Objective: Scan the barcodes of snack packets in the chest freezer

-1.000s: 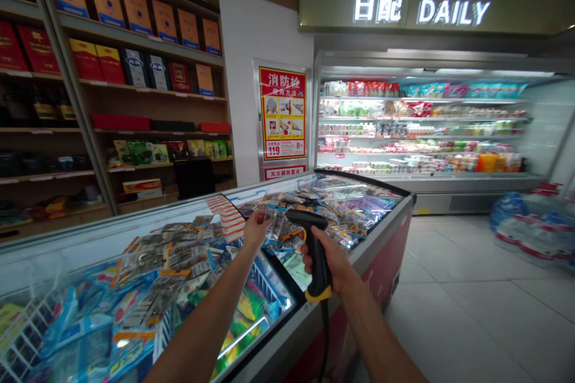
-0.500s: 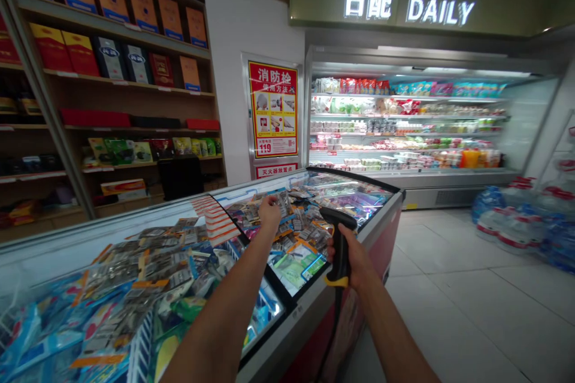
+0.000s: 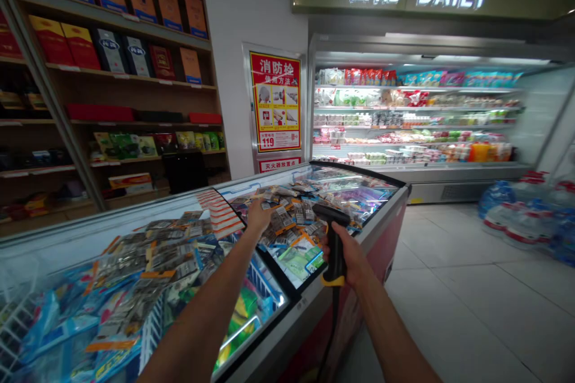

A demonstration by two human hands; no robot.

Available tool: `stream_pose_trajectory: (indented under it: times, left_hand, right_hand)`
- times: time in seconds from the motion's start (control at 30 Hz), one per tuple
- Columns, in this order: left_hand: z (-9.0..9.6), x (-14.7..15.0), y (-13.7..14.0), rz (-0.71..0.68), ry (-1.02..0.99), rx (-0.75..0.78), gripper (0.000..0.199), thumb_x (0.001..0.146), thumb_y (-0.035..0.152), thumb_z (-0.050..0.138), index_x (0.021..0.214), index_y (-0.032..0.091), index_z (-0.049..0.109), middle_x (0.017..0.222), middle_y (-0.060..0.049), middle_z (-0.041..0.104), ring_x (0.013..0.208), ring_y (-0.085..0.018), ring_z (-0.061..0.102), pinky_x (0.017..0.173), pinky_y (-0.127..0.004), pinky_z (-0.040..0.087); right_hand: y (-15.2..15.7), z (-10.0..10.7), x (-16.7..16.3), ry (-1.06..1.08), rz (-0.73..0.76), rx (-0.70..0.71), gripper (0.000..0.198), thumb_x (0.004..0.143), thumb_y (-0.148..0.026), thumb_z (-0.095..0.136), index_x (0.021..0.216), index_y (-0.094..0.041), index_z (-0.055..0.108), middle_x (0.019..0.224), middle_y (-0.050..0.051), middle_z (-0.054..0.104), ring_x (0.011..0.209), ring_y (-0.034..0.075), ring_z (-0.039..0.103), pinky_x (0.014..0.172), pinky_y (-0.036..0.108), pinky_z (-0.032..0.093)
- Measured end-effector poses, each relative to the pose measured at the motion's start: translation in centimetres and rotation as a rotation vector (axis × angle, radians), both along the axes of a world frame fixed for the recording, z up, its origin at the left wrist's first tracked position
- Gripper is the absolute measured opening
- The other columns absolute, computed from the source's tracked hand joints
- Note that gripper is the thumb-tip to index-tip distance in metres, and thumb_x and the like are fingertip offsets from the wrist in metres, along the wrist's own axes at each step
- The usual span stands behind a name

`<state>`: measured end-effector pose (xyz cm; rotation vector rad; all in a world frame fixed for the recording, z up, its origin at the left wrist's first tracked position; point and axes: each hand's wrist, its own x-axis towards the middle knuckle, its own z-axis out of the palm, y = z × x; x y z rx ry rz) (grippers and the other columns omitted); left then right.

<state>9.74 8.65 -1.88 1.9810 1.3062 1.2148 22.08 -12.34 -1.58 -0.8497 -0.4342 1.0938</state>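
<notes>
In the head view my right hand (image 3: 347, 254) is closed round the grip of a black and yellow barcode scanner (image 3: 333, 245). Its head points left over the freezer, and a cable hangs from the handle. My left hand (image 3: 259, 214) reaches over the far section of the chest freezer (image 3: 309, 287), among small flat packets (image 3: 283, 219) with orange edges. A finger stretches forward and the thumb stands apart; whether the fingertips touch a packet is too small to tell. A green-and-white package (image 3: 294, 264) lies between the two hands, lower down.
More packets (image 3: 173, 245) and blue bags fill the near section beside white baskets (image 3: 153, 326). A dark frame bar (image 3: 278, 275) divides the freezer top. Shelves of boxes (image 3: 135, 59) stand left, a lit dairy fridge (image 3: 413, 113) behind, and bottled water (image 3: 516, 215) on the floor right.
My left hand has moved left and its fingers look more spread; a packet seemed to be at its fingertips before. The scanner has shifted slightly left. The view has tilted down a little.
</notes>
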Motion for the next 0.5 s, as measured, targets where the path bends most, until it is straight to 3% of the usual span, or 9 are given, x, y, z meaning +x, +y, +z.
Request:
stream_pose_trajectory:
  times: [0.13, 0.27, 0.37, 0.5]
  left_hand:
    - [-0.2, -8.8, 0.2, 0.215, 0.458, 0.059, 0.043, 0.07, 0.016, 0.046, 0.112, 0.011, 0.054, 0.119, -0.016, 0.052, 0.114, -0.027, 0.044, 0.092, -0.037, 0.034]
    - [0.1, -15.4, -0.8, 0.279, 0.734, -0.113, 0.043, 0.07, 0.019, 0.043, 0.111, 0.015, 0.055, 0.118, -0.016, 0.052, 0.111, -0.031, 0.046, 0.085, -0.041, 0.038]
    - [0.3, -18.1, -1.4, 0.337, 0.857, -0.204, 0.046, 0.068, 0.023, 0.045, 0.112, 0.015, 0.054, 0.117, -0.018, 0.052, 0.11, -0.033, 0.045, 0.081, -0.042, 0.04]
    - [0.3, -19.8, -1.4, 0.334, 0.874, -0.191, 0.048, 0.064, 0.037, 0.052, 0.107, 0.017, 0.059, 0.115, -0.016, 0.055, 0.108, -0.034, 0.047, 0.078, -0.041, 0.041]
  right_hand:
    - [1.2, -0.2, -2.7, -0.024, 0.066, -0.021, 0.023, 0.068, -0.037, 0.061, 0.072, -0.016, 0.054, 0.049, -0.004, 0.053, 0.037, 0.008, 0.047, 0.033, 0.019, 0.039]
    - [2.1, 0.0, -5.2, -0.057, 0.147, -0.015, 0.025, 0.066, -0.038, 0.062, 0.075, -0.016, 0.054, 0.049, -0.004, 0.053, 0.036, 0.007, 0.046, 0.033, 0.019, 0.039]
    - [2.6, 0.2, -6.6, -0.067, 0.17, -0.022, 0.026, 0.065, -0.039, 0.063, 0.074, -0.016, 0.053, 0.049, -0.004, 0.054, 0.037, 0.008, 0.047, 0.033, 0.019, 0.04]
    - [3.1, 0.2, -7.7, -0.084, 0.194, -0.032, 0.028, 0.064, -0.04, 0.063, 0.076, -0.016, 0.054, 0.049, -0.004, 0.054, 0.036, 0.008, 0.047, 0.033, 0.019, 0.04]
